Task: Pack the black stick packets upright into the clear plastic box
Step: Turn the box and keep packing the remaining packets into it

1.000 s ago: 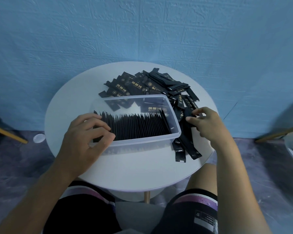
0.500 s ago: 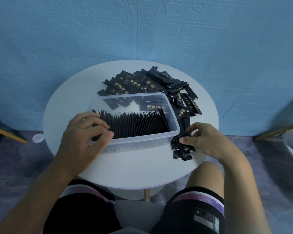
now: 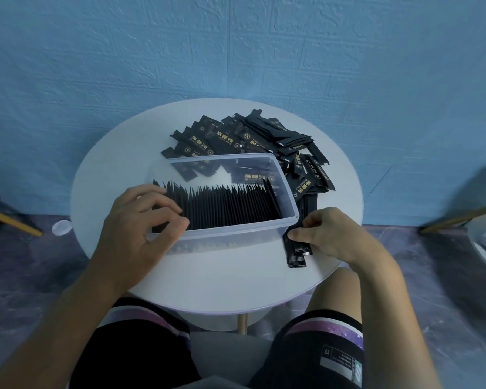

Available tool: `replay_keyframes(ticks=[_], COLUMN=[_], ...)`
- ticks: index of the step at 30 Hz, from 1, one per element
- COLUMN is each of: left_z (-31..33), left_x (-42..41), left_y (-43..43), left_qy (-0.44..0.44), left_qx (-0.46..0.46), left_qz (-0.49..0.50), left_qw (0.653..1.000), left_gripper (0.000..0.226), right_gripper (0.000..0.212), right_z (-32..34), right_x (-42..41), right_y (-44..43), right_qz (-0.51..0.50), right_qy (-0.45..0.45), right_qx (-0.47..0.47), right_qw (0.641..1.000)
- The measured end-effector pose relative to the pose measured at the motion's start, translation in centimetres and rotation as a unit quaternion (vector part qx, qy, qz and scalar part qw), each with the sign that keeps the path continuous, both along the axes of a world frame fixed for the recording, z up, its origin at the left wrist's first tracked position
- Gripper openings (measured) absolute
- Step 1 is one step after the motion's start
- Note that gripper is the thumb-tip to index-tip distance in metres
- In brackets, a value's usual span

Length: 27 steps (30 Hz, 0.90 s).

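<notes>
The clear plastic box [image 3: 236,231] sits on the round white tabletop [image 3: 222,279]. Along the box's near wall an upright row [image 3: 230,206] of black stick packets stands on edge. The row is packed tight from the box's left end almost to its right end. The strip of the box behind the row looks unfilled. Past the box's far wall and round its right end lies the loose pile [image 3: 250,138] of packets, flat and not yet packed.

The left grip [image 3: 141,220] is curled over the row at the box's left end. Its fingertips are on the packet tops and its thumb is at the near rim, clasping that end. The right grip [image 3: 328,234] is just outside the box's near right corner. Thumb and fingers pinch a small bundle [image 3: 296,251] of packets that lies lengthwise on the tabletop, its ends poking out toward the person.

The step in hand appears to be gathering the next batch, with the task roughly half done. The next move calls for lifting the bundle, squaring its ends and turning it on edge. It then has to go over the box's right rim. Little room seems left at the row's right end. So the left grip would likely need to squeeze the row toward the box's left wall, or the bundle should start a second row behind it.
</notes>
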<state>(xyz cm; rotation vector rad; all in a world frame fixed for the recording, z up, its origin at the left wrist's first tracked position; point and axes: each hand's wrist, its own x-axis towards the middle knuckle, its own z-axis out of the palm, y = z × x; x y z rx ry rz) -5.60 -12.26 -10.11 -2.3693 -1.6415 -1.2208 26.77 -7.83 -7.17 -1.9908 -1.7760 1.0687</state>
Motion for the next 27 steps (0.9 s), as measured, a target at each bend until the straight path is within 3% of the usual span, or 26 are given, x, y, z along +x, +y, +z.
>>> replay_keyframes(ticks=[8,20,27], left_z=[-0.1,-0.2,-0.1], left_x=[0.0,-0.1,0.0], left_y=[0.0,0.1,0.0], left_qy=[0.0,-0.003,-0.005], left_qx=[0.009,0.008,0.002], left_qz=[0.001,-0.001,0.001], left_qw=[1.0,1.0,1.0], left_gripper=[0.045,0.045,0.045], right_gripper=[0.051,0.032,0.027], right_z=[0.4,1.6,1.9], right_x=[1.1,1.6,2.2], right_y=[-0.2,-0.9,-1.3], right_qz=[0.003,0.012,0.003], right_qy=[0.079,0.095,0.176], right_qx=[-0.036,-0.031,-0.038], right_qw=[0.996,0.995,0.984])
